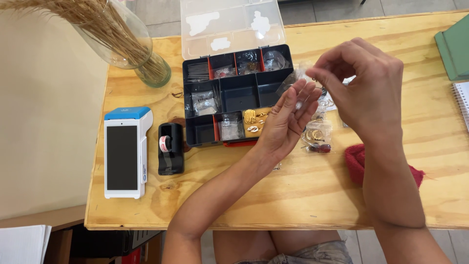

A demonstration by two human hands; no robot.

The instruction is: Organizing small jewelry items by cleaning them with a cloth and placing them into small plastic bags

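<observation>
My left hand (289, 117) is raised palm up over the table, fingers loosely curled, with a tiny pale piece resting on it. My right hand (364, 88) hovers just right of it, thumb and fingers pinched on a small clear plastic bag (296, 77) held above the left palm. Below both hands lie several clear bags of gold jewellery (316, 135) on the wooden table (303, 195). Left of the hands stands an open dark organiser box (229, 98) with red dividers, holding small bags and gold pieces; its clear lid (229, 22) is tipped back.
A white and blue handheld payment terminal (124, 151) and a black tape dispenser (170, 148) lie at the left. A glass vase (128, 44) with dried grass stands at the back left. A red cloth (359, 164) lies under my right forearm. A green object (454, 46) and a spiral notebook (461, 105) are at the right edge.
</observation>
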